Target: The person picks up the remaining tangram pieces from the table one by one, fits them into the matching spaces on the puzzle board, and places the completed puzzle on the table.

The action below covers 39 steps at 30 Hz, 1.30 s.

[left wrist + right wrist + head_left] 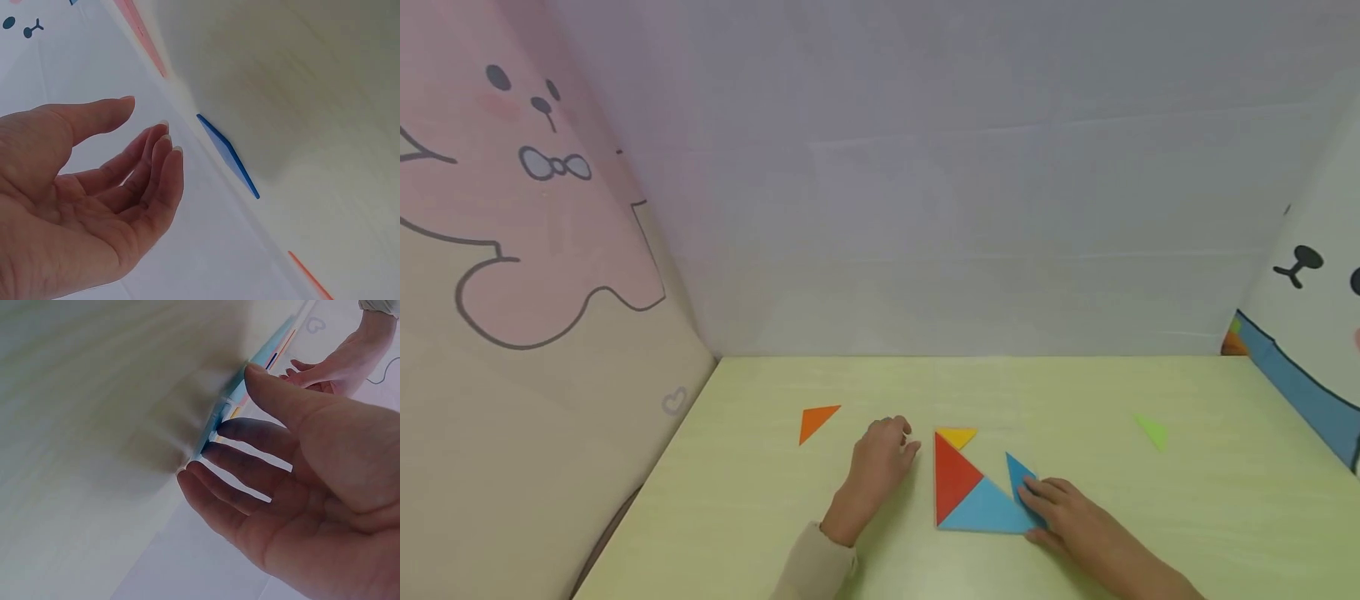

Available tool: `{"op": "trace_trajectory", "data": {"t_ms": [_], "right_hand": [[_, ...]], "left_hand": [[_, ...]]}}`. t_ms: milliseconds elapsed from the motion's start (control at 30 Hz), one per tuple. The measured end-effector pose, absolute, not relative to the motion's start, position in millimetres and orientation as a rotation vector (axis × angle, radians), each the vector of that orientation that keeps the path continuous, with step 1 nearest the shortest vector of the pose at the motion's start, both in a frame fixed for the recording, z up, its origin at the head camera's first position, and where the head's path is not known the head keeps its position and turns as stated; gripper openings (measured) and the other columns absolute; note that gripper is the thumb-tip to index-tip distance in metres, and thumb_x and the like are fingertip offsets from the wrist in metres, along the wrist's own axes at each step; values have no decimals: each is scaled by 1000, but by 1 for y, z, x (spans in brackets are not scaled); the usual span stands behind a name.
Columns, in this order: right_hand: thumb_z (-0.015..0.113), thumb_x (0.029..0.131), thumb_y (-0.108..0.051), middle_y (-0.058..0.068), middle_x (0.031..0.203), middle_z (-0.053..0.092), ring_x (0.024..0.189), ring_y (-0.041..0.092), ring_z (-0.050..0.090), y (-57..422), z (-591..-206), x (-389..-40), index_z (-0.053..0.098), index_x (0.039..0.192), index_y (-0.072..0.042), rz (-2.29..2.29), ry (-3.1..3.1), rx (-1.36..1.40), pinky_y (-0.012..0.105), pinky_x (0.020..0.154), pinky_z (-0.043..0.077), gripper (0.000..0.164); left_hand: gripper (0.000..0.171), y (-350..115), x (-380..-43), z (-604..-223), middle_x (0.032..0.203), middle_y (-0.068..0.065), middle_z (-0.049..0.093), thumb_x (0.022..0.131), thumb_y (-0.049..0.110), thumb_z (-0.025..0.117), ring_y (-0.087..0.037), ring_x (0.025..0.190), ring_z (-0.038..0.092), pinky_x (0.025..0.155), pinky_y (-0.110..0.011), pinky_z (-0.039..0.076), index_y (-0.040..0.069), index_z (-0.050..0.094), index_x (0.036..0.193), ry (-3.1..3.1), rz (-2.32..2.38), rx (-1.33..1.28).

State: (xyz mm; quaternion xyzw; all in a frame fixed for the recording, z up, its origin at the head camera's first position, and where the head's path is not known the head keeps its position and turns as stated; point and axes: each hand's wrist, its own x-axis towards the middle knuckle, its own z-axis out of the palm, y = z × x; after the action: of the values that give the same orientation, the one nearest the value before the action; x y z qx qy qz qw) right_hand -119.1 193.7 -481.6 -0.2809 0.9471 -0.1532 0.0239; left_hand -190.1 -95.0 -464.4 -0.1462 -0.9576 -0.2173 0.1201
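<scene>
My left hand (880, 458) hovers left of a joined group of flat coloured pieces, its fingers loosely bent and holding nothing. A red triangle (955, 479) and a light blue triangle (988, 508) lie edge to edge. Against the red one's upper corner sits a small yellow triangle (958, 436). My right hand (1071, 517) rests its fingertips on a blue piece (1017, 475) beside the light blue triangle, partly covering it; the thumb is at that triangle's right corner. Beyond my left fingers, the left wrist view shows a flat blue-edged piece (228, 156).
An orange triangle (816, 422) lies at the table's far left, and a light green triangle (1153, 432) at the far right. White cloth (962, 250) stands behind the yellow-green table (737, 533). Printed panels with cartoon animals flank both sides.
</scene>
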Motion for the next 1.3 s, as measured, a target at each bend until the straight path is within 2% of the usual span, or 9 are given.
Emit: {"op": "trace_trajectory", "data": {"t_ms": [333, 567, 1000, 1300], "right_hand": [[75, 93, -30, 18, 136, 62, 120, 35, 57, 193, -481, -120, 64, 135, 4, -467, 2901, -818, 51, 98, 52, 55], [76, 93, -29, 19, 138, 60, 123, 37, 55, 191, -478, -121, 63, 136, 4, -513, 2864, -761, 53, 99, 50, 55], [77, 92, -26, 20, 136, 61, 119, 37, 57, 195, -480, -119, 65, 133, 6, -502, 2920, -854, 51, 96, 53, 53], [77, 92, -24, 20, 135, 61, 118, 37, 57, 194, -480, -118, 65, 133, 6, -535, 2920, -851, 52, 96, 53, 52]], "left_hand": [[23, -107, -203, -466, 86, -11, 62, 86, 12, 84, -25, 81, 59, 64, -38, 58, 0, 65, 93, -2805, -624, -311], [31, -114, -207, -466, 96, -17, 61, 88, 16, 83, -29, 89, 56, 75, -45, 60, -4, 64, 103, -2860, -704, -243], [47, -126, -221, -471, 102, -20, 57, 88, 26, 84, -28, 86, 52, 75, -42, 55, -7, 62, 113, -2929, -713, -240], [48, -132, -228, -473, 93, -13, 53, 85, 31, 87, -24, 84, 47, 72, -38, 48, -4, 61, 105, -3024, -724, -236]]}}
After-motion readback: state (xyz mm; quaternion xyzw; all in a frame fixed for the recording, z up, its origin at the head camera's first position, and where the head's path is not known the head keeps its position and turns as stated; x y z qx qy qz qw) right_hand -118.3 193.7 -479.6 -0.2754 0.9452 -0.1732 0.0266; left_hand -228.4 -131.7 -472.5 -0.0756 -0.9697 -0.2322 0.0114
